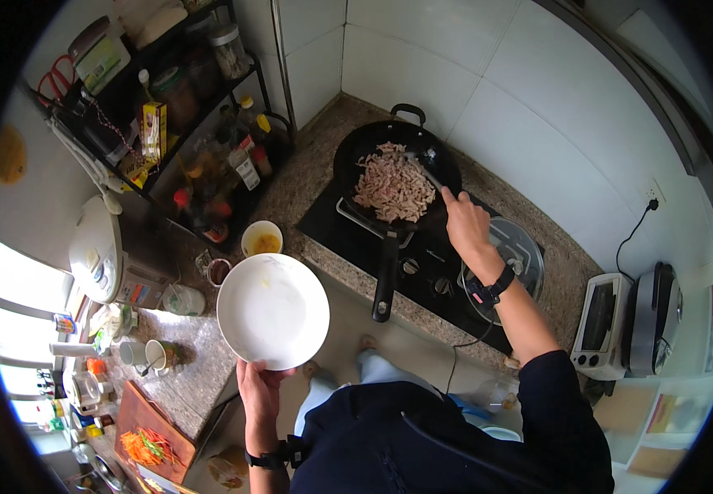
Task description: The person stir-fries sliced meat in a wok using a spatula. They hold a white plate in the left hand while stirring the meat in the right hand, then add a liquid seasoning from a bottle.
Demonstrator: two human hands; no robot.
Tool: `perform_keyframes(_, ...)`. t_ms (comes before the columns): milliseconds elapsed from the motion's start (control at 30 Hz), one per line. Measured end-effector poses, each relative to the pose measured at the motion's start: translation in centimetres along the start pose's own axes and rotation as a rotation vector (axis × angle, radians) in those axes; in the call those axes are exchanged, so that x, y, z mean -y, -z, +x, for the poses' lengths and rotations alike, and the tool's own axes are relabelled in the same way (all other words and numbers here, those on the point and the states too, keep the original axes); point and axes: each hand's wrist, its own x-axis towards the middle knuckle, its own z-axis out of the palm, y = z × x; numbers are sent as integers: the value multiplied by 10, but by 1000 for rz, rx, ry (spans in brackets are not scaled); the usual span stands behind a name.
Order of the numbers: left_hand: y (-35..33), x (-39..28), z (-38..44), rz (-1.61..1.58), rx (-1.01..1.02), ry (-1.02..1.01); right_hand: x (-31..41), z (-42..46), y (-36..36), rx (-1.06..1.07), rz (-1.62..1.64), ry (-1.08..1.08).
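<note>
My left hand (262, 390) grips the near rim of a white plate (273, 312), which bears only a few small smears. My right hand (467, 222) is closed around the handle of a metal spatula (431, 179). The spatula's blade reaches into a black wok (350, 154) and is partly hidden. Pale shredded meat (395, 185) lies in a heap inside the wok. The wok rests on the left burner of a black gas stove (356, 244), its long handle (385, 278) pointing towards me.
A glass lid (520, 259) covers the right burner. A bowl of yellowish liquid (264, 238) stands beyond the plate. Bottles (242, 163) crowd the rack at left. Shredded vegetables (146, 446) lie on a wooden board (174, 441). A toaster oven (600, 324) stands at right.
</note>
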Motion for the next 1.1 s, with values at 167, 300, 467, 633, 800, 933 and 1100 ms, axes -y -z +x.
perform_keyframes(167,5,5,2,-18,-25,12,3,22,-34,-128,-48,57)
perform_keyframes(300,7,1,-3,-27,-38,0,16,6,-28,-60,-1,99)
perform_keyframes(467,8,0,-1,-13,-27,-4,17,-9,-36,-42,-35,139)
perform_keyframes(633,10,0,0,28,17,-2,19,-12,-18,-11,-3,120)
perform_keyframes(800,3,-2,1,7,-15,8,24,1,-33,-52,56,79)
perform_keyframes(933,1,-1,0,12,28,14,29,12,-31,-86,117,33)
perform_keyframes(1100,-1,1,-1,-2,6,19,41,-2,-32,15,122,93)
